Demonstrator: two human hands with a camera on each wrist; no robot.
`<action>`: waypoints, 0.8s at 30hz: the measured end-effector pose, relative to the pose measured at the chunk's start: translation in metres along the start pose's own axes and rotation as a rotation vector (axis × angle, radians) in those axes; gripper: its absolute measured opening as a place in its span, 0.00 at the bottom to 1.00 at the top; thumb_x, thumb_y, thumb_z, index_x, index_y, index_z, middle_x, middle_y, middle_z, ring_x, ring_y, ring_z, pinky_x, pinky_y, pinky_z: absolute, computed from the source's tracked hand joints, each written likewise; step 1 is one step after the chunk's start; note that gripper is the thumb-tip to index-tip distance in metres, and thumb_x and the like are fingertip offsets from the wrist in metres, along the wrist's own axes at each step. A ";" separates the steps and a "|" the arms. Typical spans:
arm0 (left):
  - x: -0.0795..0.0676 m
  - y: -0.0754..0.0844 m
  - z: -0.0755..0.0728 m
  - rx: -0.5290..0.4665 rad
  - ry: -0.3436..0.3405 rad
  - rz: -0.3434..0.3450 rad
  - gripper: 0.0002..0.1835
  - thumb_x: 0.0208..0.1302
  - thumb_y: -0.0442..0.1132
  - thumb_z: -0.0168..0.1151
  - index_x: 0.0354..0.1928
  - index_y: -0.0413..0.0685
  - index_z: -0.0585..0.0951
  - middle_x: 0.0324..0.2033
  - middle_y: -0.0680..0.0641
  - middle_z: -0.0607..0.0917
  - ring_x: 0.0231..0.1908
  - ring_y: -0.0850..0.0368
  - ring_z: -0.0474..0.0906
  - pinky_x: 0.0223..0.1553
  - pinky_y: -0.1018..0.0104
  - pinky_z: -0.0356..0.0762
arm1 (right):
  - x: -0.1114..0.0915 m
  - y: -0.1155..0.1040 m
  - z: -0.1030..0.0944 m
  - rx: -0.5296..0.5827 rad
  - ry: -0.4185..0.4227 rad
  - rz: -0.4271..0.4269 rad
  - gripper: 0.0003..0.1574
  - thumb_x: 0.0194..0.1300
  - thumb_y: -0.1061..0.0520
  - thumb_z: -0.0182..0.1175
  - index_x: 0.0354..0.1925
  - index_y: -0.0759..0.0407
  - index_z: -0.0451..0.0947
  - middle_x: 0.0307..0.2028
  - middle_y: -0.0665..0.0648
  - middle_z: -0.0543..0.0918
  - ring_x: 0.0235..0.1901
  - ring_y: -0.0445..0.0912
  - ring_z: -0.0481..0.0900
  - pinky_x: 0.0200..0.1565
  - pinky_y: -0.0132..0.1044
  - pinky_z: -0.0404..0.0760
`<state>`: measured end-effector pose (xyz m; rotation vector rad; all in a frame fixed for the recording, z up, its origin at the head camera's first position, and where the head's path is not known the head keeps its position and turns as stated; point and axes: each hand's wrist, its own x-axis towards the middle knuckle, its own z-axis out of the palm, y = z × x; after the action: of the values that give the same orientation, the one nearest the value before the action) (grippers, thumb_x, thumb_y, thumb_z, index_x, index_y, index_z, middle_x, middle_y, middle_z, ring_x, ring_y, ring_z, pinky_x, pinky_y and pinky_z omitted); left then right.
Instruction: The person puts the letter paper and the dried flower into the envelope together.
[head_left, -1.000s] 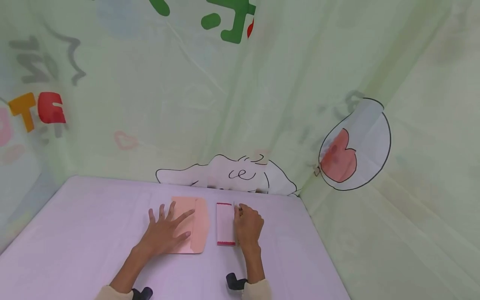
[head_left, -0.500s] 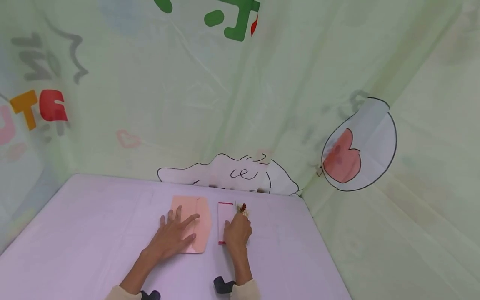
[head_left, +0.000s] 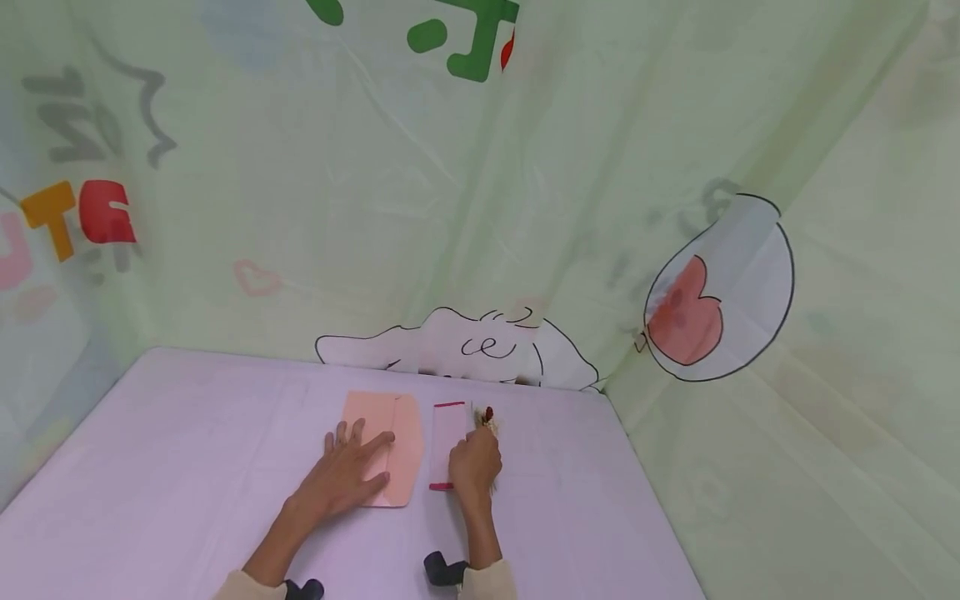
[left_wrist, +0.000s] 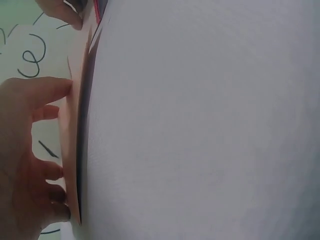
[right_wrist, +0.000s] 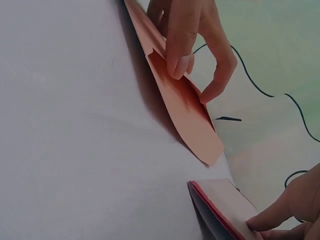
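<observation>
In the head view, a pink envelope (head_left: 407, 450) lies on the table with its flap spread to the right. My left hand (head_left: 341, 479) rests on it, fingers spread; the left wrist view shows the fingertips touching the envelope (left_wrist: 72, 145). Just right of it is a folded white card (head_left: 448, 442) with red strips along its short edges. My right hand (head_left: 476, 463) pinches the card's right side between thumb and finger, covering much of it. Small dried flowers (head_left: 488, 417) show beyond the knuckles. The right wrist view shows the card (right_wrist: 220, 197) slightly parted at its red edge.
The table (head_left: 187, 467) has a pale lilac cover. Behind and to the right hang light green printed curtains (head_left: 337, 208). Dark wrist-worn camera mounts (head_left: 444, 570) sit at both sleeves.
My right hand has shifted left onto the card, uncovering the dried flowers, and the card now tilts slightly. My left hand has slid a little right and nearer on the envelope.
</observation>
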<state>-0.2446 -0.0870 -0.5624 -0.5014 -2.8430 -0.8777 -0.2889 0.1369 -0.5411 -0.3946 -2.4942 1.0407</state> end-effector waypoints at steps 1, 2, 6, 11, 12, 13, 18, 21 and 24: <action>0.000 0.000 0.000 -0.006 0.001 -0.003 0.31 0.72 0.51 0.66 0.74 0.55 0.77 0.77 0.20 0.67 0.76 0.10 0.58 0.75 0.15 0.55 | 0.001 -0.001 -0.001 0.022 -0.008 0.023 0.05 0.66 0.69 0.66 0.37 0.74 0.84 0.34 0.70 0.88 0.39 0.66 0.88 0.42 0.64 0.86; 0.000 0.000 -0.001 -0.013 -0.001 -0.007 0.31 0.72 0.51 0.66 0.75 0.55 0.77 0.77 0.20 0.67 0.77 0.10 0.58 0.76 0.16 0.55 | 0.002 -0.001 -0.002 0.046 -0.015 0.047 0.05 0.66 0.69 0.66 0.37 0.74 0.84 0.34 0.70 0.88 0.39 0.66 0.87 0.43 0.63 0.85; -0.001 -0.001 -0.001 -0.035 -0.029 -0.034 0.31 0.75 0.52 0.63 0.77 0.56 0.75 0.80 0.21 0.63 0.80 0.12 0.53 0.80 0.22 0.54 | 0.007 0.010 0.002 0.120 -0.002 0.100 0.05 0.65 0.66 0.67 0.36 0.70 0.86 0.33 0.68 0.87 0.36 0.61 0.86 0.41 0.55 0.85; -0.002 -0.002 -0.003 -0.046 -0.050 -0.054 0.32 0.77 0.54 0.61 0.79 0.57 0.73 0.82 0.22 0.60 0.81 0.14 0.50 0.81 0.24 0.54 | 0.007 0.007 -0.007 0.270 -0.030 0.181 0.05 0.66 0.67 0.67 0.39 0.70 0.88 0.38 0.70 0.88 0.40 0.60 0.86 0.44 0.52 0.87; -0.001 -0.001 -0.004 -0.047 -0.048 -0.055 0.32 0.77 0.54 0.61 0.79 0.57 0.73 0.81 0.22 0.60 0.81 0.14 0.51 0.81 0.24 0.54 | 0.005 0.001 -0.013 0.314 -0.055 0.220 0.06 0.68 0.67 0.67 0.41 0.71 0.88 0.41 0.70 0.88 0.43 0.60 0.87 0.48 0.52 0.89; -0.001 -0.002 -0.005 -0.047 -0.046 -0.055 0.32 0.77 0.54 0.61 0.79 0.57 0.73 0.81 0.22 0.61 0.81 0.14 0.51 0.81 0.24 0.54 | 0.004 -0.006 -0.018 0.352 -0.073 0.252 0.07 0.68 0.68 0.68 0.42 0.72 0.89 0.44 0.71 0.89 0.47 0.60 0.87 0.50 0.53 0.90; 0.000 -0.002 -0.006 -0.054 -0.050 -0.042 0.32 0.76 0.55 0.61 0.78 0.56 0.74 0.80 0.21 0.62 0.80 0.12 0.52 0.81 0.23 0.53 | 0.007 -0.011 -0.020 0.472 -0.142 0.312 0.09 0.70 0.67 0.68 0.46 0.73 0.89 0.46 0.71 0.88 0.39 0.54 0.86 0.35 0.38 0.88; 0.000 -0.003 -0.005 -0.049 -0.054 -0.030 0.32 0.76 0.55 0.60 0.78 0.55 0.74 0.80 0.20 0.62 0.79 0.11 0.52 0.80 0.21 0.53 | 0.006 -0.010 -0.016 0.505 -0.192 0.319 0.10 0.69 0.67 0.69 0.46 0.73 0.89 0.40 0.67 0.89 0.30 0.47 0.83 0.26 0.32 0.81; 0.000 -0.003 -0.003 -0.041 -0.047 -0.025 0.32 0.76 0.55 0.61 0.78 0.56 0.74 0.79 0.21 0.63 0.79 0.11 0.54 0.78 0.20 0.55 | 0.003 -0.011 -0.011 0.523 -0.244 0.333 0.09 0.67 0.68 0.70 0.44 0.73 0.89 0.35 0.64 0.88 0.26 0.44 0.81 0.24 0.31 0.80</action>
<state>-0.2455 -0.0914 -0.5617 -0.4984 -2.8846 -0.9433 -0.2873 0.1376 -0.5250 -0.5525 -2.2710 1.9125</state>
